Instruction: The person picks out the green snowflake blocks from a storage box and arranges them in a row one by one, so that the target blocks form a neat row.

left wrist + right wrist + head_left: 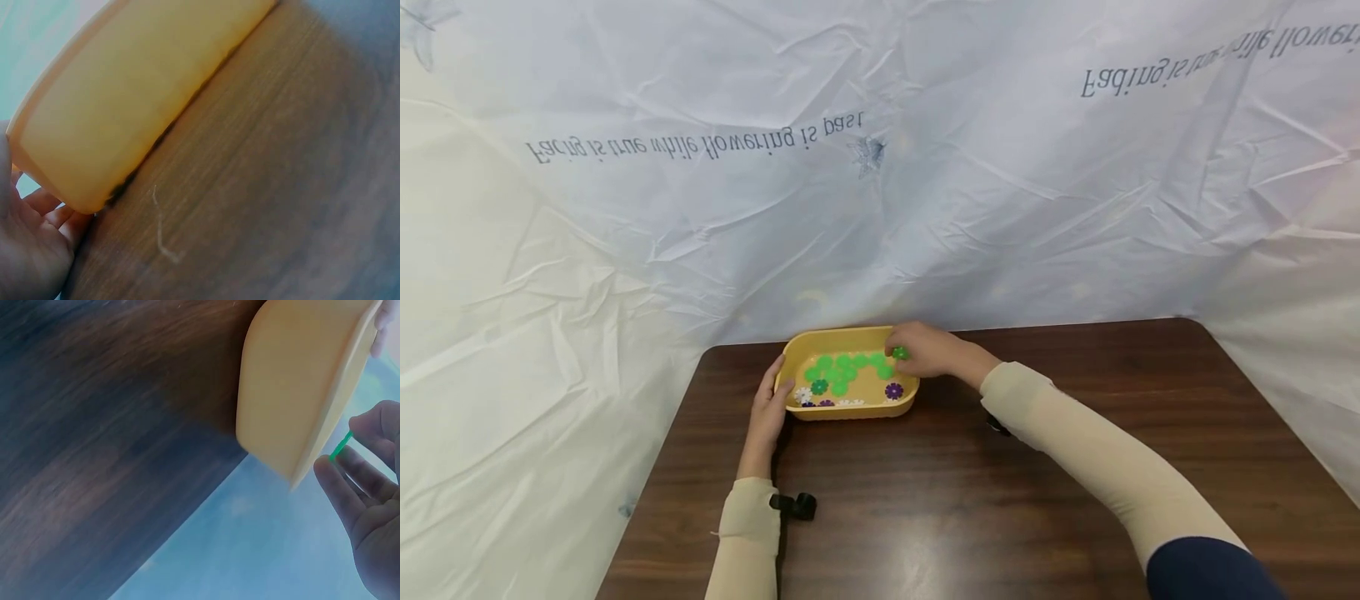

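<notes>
A yellow plastic tray (842,412) lies near the far edge of the table. My left hand (767,410) grips its left end, thumb over the rim and fingers along the outside; in the left wrist view those fingers (53,219) show at the tray's corner. Over the tray's right end, my right hand (928,348) pinches a green snowflake disc (340,445) between thumb and fingertips. Inside the tray are several bright green discs (842,367), a dark green disc (819,387), a purple disc (893,391) and a white disc (803,395).
The dark wood table (925,492) extends in front of the tray and to its right. Behind it hangs a pale printed cloth (925,208), close to the tray's far side. A black wrist strap mount (801,506) sticks out from the left forearm.
</notes>
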### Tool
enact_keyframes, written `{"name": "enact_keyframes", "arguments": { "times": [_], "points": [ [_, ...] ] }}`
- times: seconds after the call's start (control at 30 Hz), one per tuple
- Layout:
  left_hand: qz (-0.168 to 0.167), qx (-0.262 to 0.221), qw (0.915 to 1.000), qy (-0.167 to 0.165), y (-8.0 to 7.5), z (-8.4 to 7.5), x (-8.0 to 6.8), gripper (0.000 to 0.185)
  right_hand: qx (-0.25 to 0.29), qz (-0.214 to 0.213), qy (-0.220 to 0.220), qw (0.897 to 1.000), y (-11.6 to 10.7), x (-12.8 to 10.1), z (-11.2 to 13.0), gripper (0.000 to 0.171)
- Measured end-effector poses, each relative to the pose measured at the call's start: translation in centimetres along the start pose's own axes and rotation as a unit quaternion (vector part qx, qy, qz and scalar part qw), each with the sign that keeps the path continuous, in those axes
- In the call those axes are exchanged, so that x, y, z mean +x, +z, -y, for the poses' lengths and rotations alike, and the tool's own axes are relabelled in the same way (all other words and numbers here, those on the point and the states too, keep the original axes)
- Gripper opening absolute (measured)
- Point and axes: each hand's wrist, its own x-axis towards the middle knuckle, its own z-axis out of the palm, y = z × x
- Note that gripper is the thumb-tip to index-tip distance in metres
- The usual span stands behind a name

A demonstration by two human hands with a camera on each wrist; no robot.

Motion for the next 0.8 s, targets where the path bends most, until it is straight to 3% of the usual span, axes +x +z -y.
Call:
{"name": "enact_keyframes", "arguments": {
  "times": [0.23,0.5,0.8],
  "points": [
    [-0.016,0.009,0.9998,0.005,-0.1,2.2,0.7,0.053,-0.002,-0.004,0.015,1.000,-0.7,-1.1,-0.6,0.027],
    [-0.020,0.013,0.9996,0.011,0.1,2.3,0.4,0.054,-0.003,-0.008,0.036,0.999,-1.1,-2.7,-2.2,0.027],
    [-0.018,-0.004,0.9998,-0.008,-0.1,2.2,0.4,0.056,-0.023,0.001,0.067,0.997,0.6,-3.8,-4.7,0.023]
  ]
}}
